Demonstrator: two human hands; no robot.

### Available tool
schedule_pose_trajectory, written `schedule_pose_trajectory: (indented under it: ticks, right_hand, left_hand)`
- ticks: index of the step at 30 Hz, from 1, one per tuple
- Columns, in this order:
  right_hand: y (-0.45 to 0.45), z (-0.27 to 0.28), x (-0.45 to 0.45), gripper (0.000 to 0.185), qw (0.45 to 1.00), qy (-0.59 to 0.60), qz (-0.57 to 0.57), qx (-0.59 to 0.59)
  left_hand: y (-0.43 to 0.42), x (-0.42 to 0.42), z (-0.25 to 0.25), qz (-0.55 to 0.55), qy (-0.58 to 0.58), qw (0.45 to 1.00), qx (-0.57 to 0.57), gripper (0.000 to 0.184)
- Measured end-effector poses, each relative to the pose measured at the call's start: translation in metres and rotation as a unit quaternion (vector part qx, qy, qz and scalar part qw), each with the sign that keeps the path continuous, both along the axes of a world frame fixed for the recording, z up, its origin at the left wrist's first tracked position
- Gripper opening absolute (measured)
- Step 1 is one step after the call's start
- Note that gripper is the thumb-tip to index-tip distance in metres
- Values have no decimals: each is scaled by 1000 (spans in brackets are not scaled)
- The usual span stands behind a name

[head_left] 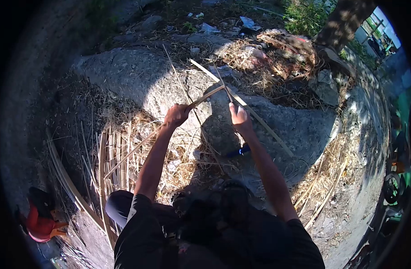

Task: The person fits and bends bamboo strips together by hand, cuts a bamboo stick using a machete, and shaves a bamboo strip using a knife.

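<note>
My left hand (pixel 176 115) is closed around a long bamboo strip (pixel 136 148), which slants from the lower left up to the right. The strip's far end meets the thin, dark blade of a knife (pixel 223 83). Closed on the knife is my right hand (pixel 241 120), its thumb pointing up along the tool; the handle is hidden in the fingers. Beyond both hands, a pale flat strip (pixel 270 132) lies across the grey rock (pixel 120 67). A thinner stick (pixel 180 85) runs down between my hands. Beneath my right forearm shows a blue object (pixel 239 151) of unclear kind.
Long split bamboo pieces (pixel 102 179) lie at my left, beside curled shavings (pixel 183 168). More dry shavings (pixel 277 60) are heaped behind the rock, near a tree trunk (pixel 346 24). A red object (pixel 39 222) is at lower left. Parked wheels (pixel 391 188) show at far right.
</note>
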State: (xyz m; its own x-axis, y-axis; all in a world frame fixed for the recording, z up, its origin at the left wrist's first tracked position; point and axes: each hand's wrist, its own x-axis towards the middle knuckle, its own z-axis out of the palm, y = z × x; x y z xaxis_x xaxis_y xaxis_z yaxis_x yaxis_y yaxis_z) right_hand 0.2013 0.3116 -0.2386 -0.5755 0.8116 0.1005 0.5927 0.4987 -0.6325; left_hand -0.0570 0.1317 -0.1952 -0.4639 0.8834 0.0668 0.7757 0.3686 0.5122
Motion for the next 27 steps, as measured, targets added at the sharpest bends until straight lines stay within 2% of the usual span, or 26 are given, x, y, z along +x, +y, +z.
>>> schedule_pose_trajectory:
  ticks: [1,2,3,5,6,7,8,9,10,11,12,14,15,16,18,20,21,22,24,26,27]
  right_hand:
    - [-1,22,-5,61,1000,27,-9,6]
    - [-8,82,-10,61,995,30,-42,-81]
    - [-8,101,-11,61,995,49,-32,-82]
    - [-17,96,-2,68,989,69,-21,-126]
    - [-22,55,3,69,992,31,-38,-112]
    - [-27,13,7,70,994,-8,-55,-99]
    - [-32,-27,12,71,993,-47,-71,-87]
    - [-27,-14,7,72,992,-41,-63,-100]
    - [-21,-2,2,72,991,-35,-56,-112]
    - [-30,4,10,73,984,-47,-47,-166]
    - [-34,9,18,73,983,-51,-50,-168]
    - [-21,25,9,70,974,-93,-46,-200]
    - [-11,8,7,64,992,-20,0,-128]
    - [-12,20,3,64,991,-22,1,-132]
    - [-17,79,-5,60,989,80,-33,-118]
    - [-13,106,-8,59,995,53,-35,-73]
    - [-12,108,-7,63,994,49,-25,-96]
    - [-15,87,-3,63,994,47,-25,-99]
    - [-22,23,5,69,969,-77,-34,-231]
    - [-31,-5,5,67,984,-33,-43,-167]
    - [-30,-2,2,66,991,-6,-53,-121]
  left_hand:
    - [2,2,20,-3,9,1000,27,43]
    - [5,3,40,-6,18,998,54,43]
    - [9,-2,50,-5,20,999,43,42]
    - [4,3,57,-5,1,1000,13,42]
    - [-1,-8,5,-41,5,998,46,42]
    - [-9,-12,-45,-46,67,993,-81,40]
    - [-13,-8,-70,-8,-28,991,-132,39]
    - [-19,4,-83,13,-48,996,-71,45]
    - [-23,9,-96,28,-21,998,-53,46]
    - [-24,9,-94,3,-5,1000,-26,46]
    - [-28,13,-92,-19,7,1000,0,46]
    - [-14,8,-41,9,-42,992,-122,47]
    - [-12,7,-17,16,-29,995,-93,47]
    - [-6,-3,-4,-2,-24,997,-80,46]
    - [3,-11,23,-25,-3,1000,7,43]
    - [6,-8,56,-14,1,1000,28,44]
    - [6,-11,45,-29,16,999,24,40]
    - [5,-16,33,-43,34,998,26,36]
    - [-6,-19,-54,-64,12,993,-97,40]
    - [-14,-2,-82,-21,-25,997,-74,41]
    - [-8,2,-74,-6,-39,998,-44,40]
